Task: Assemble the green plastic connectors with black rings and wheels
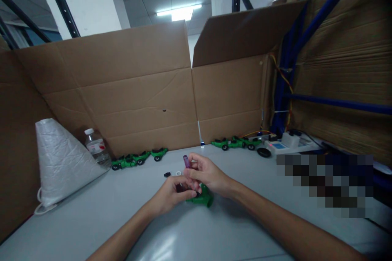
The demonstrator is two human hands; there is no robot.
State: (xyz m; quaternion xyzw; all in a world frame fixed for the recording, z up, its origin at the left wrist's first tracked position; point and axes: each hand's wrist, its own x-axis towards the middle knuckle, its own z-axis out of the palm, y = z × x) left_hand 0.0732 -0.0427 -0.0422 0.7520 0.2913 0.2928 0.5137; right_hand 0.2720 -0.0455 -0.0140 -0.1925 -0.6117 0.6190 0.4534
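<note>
The right hand (203, 174) pinches a small see-through purple stick (186, 161), and the left hand (172, 193) has its fingers closed on a smooth, rounded green toy part (203, 196), in the near middle of the table (153, 228). The left fingertips seem to touch a dark bit on it, but they hide it. The table is pale, flat and shiny. Just beyond the hands lie a black bit (167, 174) and a white ring (178, 173). Green toy cars (139, 158) with black wheels line the far side, by a brown, creased cardboard wall (137, 102). Far left stand a clear bottle (97, 147) and a crinkly white bag (61, 163).
</note>
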